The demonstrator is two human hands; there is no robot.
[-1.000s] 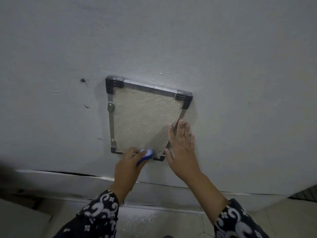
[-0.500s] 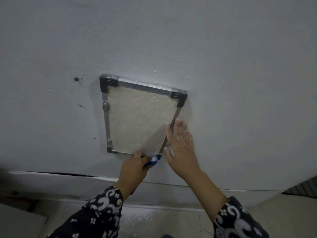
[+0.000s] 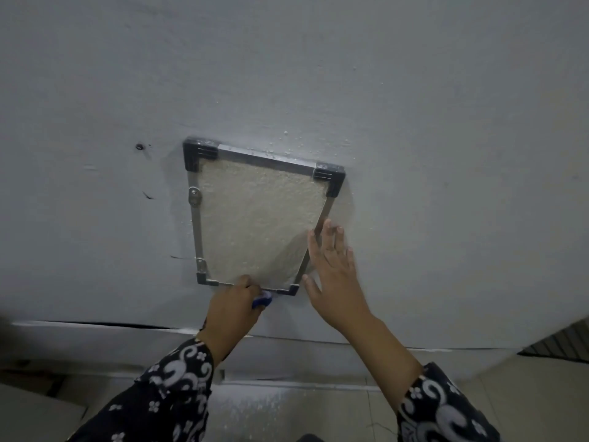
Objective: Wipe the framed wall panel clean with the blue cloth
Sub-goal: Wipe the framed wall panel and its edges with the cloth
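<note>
A small framed wall panel (image 3: 255,218) with a rough cream face, metal rails and dark corner pieces sits on the pale grey wall. My left hand (image 3: 234,306) is closed around a bunched blue cloth (image 3: 263,299), pressed against the panel's bottom rail just left of the lower right corner. Only a small bit of cloth shows beyond the fingers. My right hand (image 3: 334,275) lies flat with fingers spread on the wall, its fingertips touching the frame's right rail.
A dark hole (image 3: 139,147) and scuff marks dot the wall left of the panel. Below runs a cracked ledge (image 3: 95,327), then a tiled floor (image 3: 318,409) dusted with white specks. A ribbed dark surface (image 3: 567,342) shows at the right edge.
My left hand with the cloth slid down from the panel's lower face to its bottom rail. My right hand stayed against the right rail. The view shifted slightly.
</note>
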